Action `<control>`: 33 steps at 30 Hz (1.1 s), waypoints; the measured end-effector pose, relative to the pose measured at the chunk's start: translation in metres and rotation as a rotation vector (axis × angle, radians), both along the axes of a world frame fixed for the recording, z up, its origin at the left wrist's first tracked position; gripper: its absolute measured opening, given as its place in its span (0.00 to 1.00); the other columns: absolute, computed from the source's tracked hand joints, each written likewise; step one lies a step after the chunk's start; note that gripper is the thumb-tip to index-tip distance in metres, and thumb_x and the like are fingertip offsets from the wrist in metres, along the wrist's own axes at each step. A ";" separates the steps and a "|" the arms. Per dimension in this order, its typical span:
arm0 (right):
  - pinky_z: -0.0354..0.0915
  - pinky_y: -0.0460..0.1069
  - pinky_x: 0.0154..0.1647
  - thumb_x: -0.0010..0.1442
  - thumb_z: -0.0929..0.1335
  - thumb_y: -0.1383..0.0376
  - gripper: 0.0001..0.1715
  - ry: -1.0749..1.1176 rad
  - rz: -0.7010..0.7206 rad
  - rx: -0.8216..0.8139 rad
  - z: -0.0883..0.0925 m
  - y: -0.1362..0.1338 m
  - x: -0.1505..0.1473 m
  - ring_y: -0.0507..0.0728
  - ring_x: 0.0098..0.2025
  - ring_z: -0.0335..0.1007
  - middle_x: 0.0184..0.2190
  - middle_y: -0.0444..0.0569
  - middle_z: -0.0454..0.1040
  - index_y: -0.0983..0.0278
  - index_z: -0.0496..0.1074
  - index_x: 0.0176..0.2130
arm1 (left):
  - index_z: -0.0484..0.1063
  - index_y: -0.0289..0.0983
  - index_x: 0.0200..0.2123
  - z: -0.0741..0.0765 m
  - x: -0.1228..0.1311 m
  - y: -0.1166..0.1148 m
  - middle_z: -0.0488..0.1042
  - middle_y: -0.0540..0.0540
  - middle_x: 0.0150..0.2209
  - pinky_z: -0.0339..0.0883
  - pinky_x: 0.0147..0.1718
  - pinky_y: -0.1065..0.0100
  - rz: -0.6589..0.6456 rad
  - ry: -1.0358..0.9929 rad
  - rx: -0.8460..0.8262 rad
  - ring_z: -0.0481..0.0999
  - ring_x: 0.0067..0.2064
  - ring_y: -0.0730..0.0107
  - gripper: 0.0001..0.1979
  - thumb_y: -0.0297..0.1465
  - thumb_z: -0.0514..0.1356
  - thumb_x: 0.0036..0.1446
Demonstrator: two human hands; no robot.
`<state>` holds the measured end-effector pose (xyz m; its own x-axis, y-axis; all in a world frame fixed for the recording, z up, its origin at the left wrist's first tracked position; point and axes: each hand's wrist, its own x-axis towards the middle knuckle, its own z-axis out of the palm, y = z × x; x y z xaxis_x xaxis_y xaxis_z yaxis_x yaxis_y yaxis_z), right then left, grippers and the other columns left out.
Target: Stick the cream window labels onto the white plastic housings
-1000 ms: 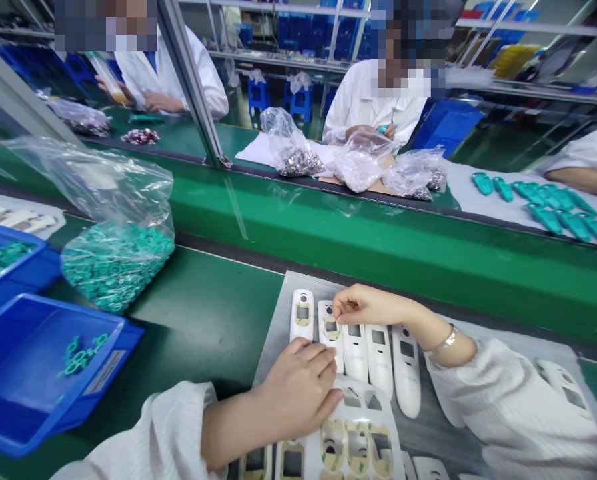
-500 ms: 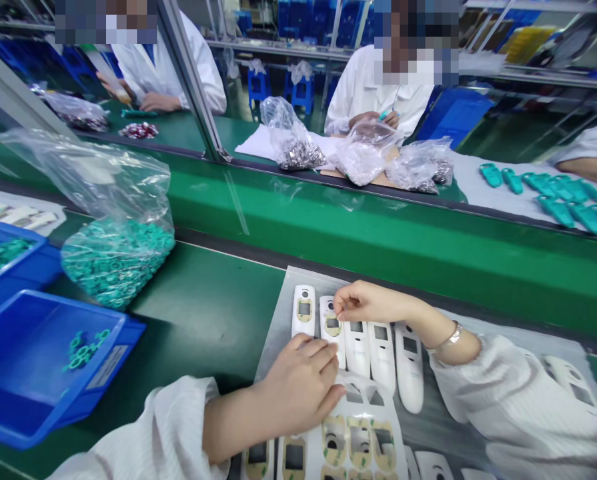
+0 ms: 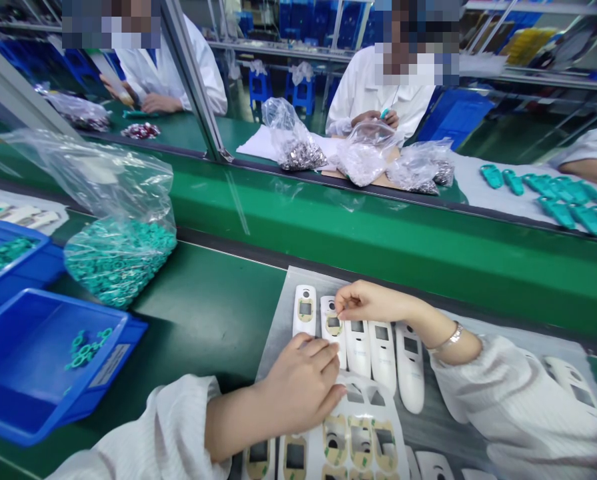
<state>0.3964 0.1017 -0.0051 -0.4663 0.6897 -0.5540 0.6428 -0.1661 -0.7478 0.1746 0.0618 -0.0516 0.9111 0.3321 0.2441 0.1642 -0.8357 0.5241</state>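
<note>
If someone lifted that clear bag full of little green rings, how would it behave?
Probably floppy: the bag of green rings slumps in a mound on the table, so it would sag around fingers. Its glossy film looks slippery; the many small rings would likely shift inside.

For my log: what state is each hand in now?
Left hand: open, fingers on the shells.
Right hand: pinched at second shell; contents cannot be told.
</note>
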 end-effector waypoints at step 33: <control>0.53 0.40 0.21 0.52 0.65 0.67 0.05 -0.096 0.024 0.063 0.005 -0.003 -0.007 0.45 0.21 0.54 0.19 0.39 0.63 0.67 0.68 0.28 | 0.65 0.33 0.45 0.003 0.000 0.004 0.68 0.43 0.48 0.55 0.45 0.60 -0.026 0.041 -0.027 0.65 0.48 0.62 0.18 0.39 0.46 0.60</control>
